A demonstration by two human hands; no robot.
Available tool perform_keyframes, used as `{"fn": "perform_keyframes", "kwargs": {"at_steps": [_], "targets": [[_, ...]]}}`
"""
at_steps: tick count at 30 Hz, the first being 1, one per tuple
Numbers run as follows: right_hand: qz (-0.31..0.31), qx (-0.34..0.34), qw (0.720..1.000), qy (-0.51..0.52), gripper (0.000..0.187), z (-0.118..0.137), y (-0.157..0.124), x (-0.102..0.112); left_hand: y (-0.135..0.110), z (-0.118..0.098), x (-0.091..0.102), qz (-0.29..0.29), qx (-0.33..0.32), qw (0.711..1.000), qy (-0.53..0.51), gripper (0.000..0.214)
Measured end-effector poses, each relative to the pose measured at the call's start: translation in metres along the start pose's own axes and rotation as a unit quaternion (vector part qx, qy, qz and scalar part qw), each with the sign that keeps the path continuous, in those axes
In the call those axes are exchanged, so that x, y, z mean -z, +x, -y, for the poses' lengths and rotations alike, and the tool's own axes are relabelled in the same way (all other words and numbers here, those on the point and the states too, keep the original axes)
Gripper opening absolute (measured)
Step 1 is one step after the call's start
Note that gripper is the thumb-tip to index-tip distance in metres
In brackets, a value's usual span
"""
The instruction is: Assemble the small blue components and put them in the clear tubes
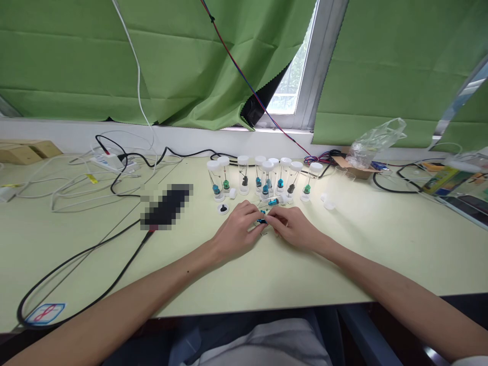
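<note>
My left hand (pixel 240 223) and my right hand (pixel 295 229) meet over the table, fingertips almost touching. Between the left thumb and fingers is a small blue-and-black part (pixel 261 221), partly covered. The right fingers are pinched together beside it; what they hold is hidden. Just beyond the hands, a clear tube with a blue piece (pixel 273 202) lies on its side. Behind it stand several clear white-capped tubes (pixel 243 175) with blue, green or black pieces and thin wires inside. To the left, a black piece (pixel 223 208) sits in a white cap (pixel 220 212).
A pixelated dark object (pixel 168 206) with a black cable (pixel 129 272) lies on the table (pixel 190 300) at left. Tangled cables and a power strip (pixel 114 162) are farther back. At right are loose white caps (pixel 329 205), a cardboard box (pixel 356 172) and a plastic bag (pixel 375 142).
</note>
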State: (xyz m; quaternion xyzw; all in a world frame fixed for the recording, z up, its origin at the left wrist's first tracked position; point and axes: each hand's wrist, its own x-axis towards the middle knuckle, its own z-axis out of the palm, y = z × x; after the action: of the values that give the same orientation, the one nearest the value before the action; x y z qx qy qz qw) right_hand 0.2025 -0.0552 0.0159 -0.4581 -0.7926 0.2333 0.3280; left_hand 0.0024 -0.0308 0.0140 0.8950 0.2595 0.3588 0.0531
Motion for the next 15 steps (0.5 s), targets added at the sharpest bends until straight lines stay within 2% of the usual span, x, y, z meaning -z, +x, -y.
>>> {"fn": "perform_keyframes", "kwargs": {"at_steps": [15], "targets": [[0.004,0.000,1.000,-0.004,0.036,0.0026,-0.0009,0.0014,0.0003,-0.0009,0.0008,0.001,-0.001,1.000,0.006,0.010]]}}
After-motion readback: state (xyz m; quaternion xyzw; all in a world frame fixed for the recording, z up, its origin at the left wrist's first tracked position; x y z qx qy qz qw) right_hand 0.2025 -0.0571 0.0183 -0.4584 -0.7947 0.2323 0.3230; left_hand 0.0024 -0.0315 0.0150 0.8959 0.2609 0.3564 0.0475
